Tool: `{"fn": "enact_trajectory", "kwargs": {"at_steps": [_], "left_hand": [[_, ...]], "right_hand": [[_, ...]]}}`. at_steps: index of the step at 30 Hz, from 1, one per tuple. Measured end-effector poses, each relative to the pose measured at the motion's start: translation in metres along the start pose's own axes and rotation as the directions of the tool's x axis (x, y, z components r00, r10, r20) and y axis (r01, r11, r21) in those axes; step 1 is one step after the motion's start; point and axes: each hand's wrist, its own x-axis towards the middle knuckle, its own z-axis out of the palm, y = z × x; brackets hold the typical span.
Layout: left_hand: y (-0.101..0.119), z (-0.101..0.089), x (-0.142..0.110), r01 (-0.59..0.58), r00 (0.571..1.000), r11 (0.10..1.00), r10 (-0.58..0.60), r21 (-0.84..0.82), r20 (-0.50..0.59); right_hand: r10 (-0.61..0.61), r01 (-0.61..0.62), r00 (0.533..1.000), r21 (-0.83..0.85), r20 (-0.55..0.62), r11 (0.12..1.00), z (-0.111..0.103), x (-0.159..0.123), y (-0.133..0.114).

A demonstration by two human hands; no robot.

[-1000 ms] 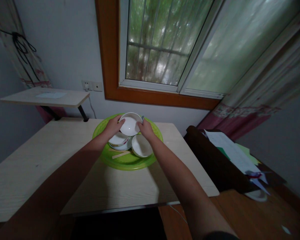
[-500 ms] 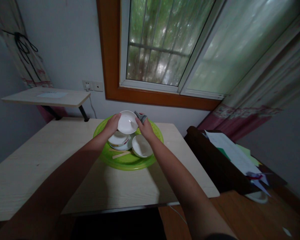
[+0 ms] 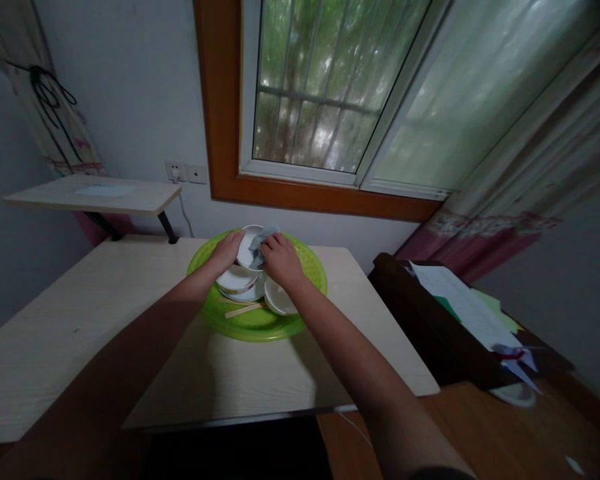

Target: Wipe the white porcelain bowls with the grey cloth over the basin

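My left hand grips the left rim of a white bowl, which is tilted and held above a green tray. My right hand is closed on a grey cloth that lies against the inside of this bowl. Below it on the tray are stacked white bowls on a white plate. Another white bowl sits to the right, partly hidden by my right wrist. Wooden chopsticks lie at the front of the tray.
The tray rests on a pale wooden table. A small raised shelf stands at the back left. A window and wall sockets are behind. A dark cabinet with papers stands to the right.
My right hand has moved from the bowl's right rim over its inside, bringing the cloth into the bowl. The bowl is now tilted more, and my left hand still grips it.
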Motion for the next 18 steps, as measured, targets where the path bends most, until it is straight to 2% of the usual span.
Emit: {"fn": "enact_trajectory", "kwargs": {"at_steps": [5, 10, 14, 18], "left_hand": [[0.01, -0.005, -0.006, 0.033, 0.999, 0.997, -0.033, 0.066, 0.006], [0.006, -0.006, -0.004, 0.052, 0.998, 0.996, -0.048, 0.071, -0.049], [-0.002, -0.002, 0.003, 0.048, 0.998, 0.998, -0.049, -0.041, -0.038], [-0.006, 0.004, 0.006, 0.015, 0.999, 0.993, -0.009, -0.114, 0.053]], "right_hand": [[-0.047, 0.054, 0.994, -0.063, 0.1, 0.997, 0.002, -0.002, -0.006], [-0.214, 0.199, 0.959, 0.094, 0.184, 0.975, 0.001, -0.002, -0.01], [-0.309, 0.277, 0.938, 0.192, 0.157, 0.941, 0.0, -0.005, -0.012], [-0.297, 0.278, 0.944, 0.139, 0.142, 0.95, 0.005, -0.008, -0.012]]}}
